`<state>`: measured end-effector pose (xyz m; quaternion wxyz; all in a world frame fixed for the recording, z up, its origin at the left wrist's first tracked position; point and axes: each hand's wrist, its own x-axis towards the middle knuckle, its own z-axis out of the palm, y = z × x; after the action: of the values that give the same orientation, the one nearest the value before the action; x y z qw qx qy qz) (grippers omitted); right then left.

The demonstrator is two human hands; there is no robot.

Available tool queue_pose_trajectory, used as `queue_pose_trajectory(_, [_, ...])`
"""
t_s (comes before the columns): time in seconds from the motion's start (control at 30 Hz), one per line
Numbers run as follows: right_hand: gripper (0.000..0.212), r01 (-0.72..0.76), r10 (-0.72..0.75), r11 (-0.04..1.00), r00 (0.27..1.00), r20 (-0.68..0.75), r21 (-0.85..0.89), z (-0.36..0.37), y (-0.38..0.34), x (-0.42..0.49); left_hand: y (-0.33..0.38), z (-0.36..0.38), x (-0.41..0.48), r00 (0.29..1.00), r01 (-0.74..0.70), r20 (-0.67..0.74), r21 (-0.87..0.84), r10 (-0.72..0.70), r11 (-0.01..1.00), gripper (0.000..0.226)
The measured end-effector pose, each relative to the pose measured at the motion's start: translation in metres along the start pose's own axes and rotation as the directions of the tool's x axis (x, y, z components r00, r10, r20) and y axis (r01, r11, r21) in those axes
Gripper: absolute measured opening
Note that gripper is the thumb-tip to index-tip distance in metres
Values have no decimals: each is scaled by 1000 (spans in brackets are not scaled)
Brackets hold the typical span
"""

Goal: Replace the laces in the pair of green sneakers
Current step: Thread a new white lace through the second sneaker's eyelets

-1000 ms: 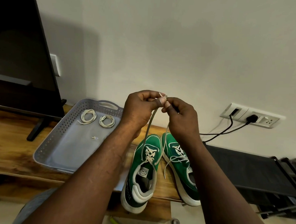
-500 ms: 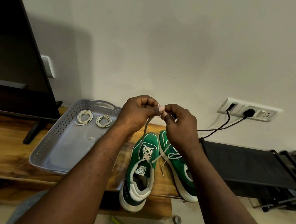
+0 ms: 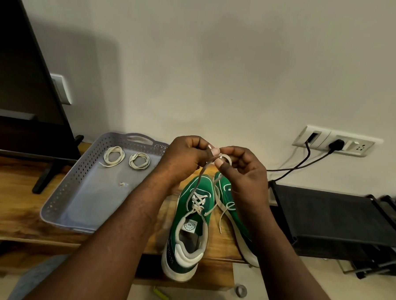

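Two green sneakers stand side by side on the wooden table, the left sneaker (image 3: 190, 220) with its heel over the front edge, the right sneaker (image 3: 230, 197) partly behind my right forearm. A pale lace (image 3: 200, 175) runs up from the left sneaker's eyelets to my hands. My left hand (image 3: 187, 156) pinches the lace's tip above the toes. My right hand (image 3: 239, 165) pinches the same lace just beside it, with a small loop of lace over its fingers. Another lace end (image 3: 220, 222) dangles loose between the shoes.
A grey perforated tray (image 3: 59, 197) lies left of the sneakers with two coiled laces (image 3: 114, 155) (image 3: 139, 161) and a small scrap (image 3: 123, 184). A TV (image 3: 19, 76) stands far left. Wall sockets with black cables (image 3: 337, 144) and a black rack (image 3: 340, 217) are on the right.
Both hands came down closer to the sneakers while keeping hold of the lace, which now hangs slacker, and a small loop has formed at my right fingers.
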<state>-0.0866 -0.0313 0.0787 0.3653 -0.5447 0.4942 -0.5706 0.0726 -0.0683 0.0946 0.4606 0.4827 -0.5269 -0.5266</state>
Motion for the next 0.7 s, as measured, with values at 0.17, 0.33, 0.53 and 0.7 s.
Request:
queue_pose_trajectory(0.17, [3,17,-14,1000,989,-150,24,3,6,0,-1,7,-3,999,53,17,-96,-52,994,8])
queue_pose_trajectory(0.33, [4,-157,303,799,939,-164,580,-2,8,-6,-4,6,-1,985,142,3,-588,-173,797,11])
queue_pose_trajectory(0.53, [14,-238,447,760,867,-221,605,-11,22,-15,-9,1,-5,978,149,-97,-292,-185,945,12])
queue_pose_trajectory(0.7, [17,2,-59,816,995,-79,-579,-33,43,-12,-15,-11,-9,957,-140,269,756,-108,640,17])
